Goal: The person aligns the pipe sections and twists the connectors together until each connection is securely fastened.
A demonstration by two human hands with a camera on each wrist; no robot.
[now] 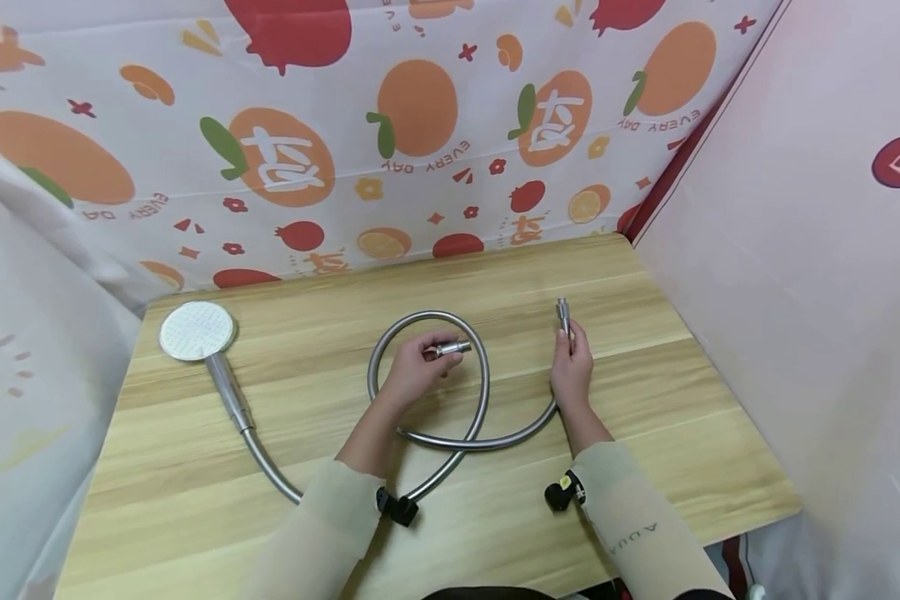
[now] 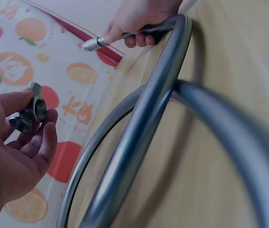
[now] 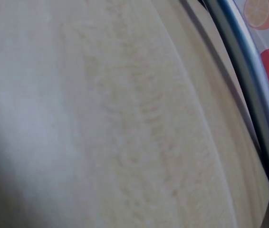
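Observation:
My left hand (image 1: 411, 371) pinches a small metal tee fitting (image 2: 39, 110) between thumb and fingers, above the table; threaded openings show in the left wrist view. My right hand (image 1: 572, 373) grips the free end of a grey metal shower hose (image 1: 484, 383), whose connector (image 1: 562, 308) points up past the fingers. The fitting and the connector are apart. The hose loops around below my left hand and crosses itself, then passes under the left forearm to a shower head (image 1: 197, 331). That head lies face up at the table's left. In the right wrist view the hose (image 3: 248, 71) fills the right side.
The wood-grain table (image 1: 667, 425) meets a fruit-print curtain (image 1: 420, 200) along its far edge. A pale wall sheet (image 1: 787, 275) borders the right side. Another pale sheet (image 1: 30, 400) hangs at the left.

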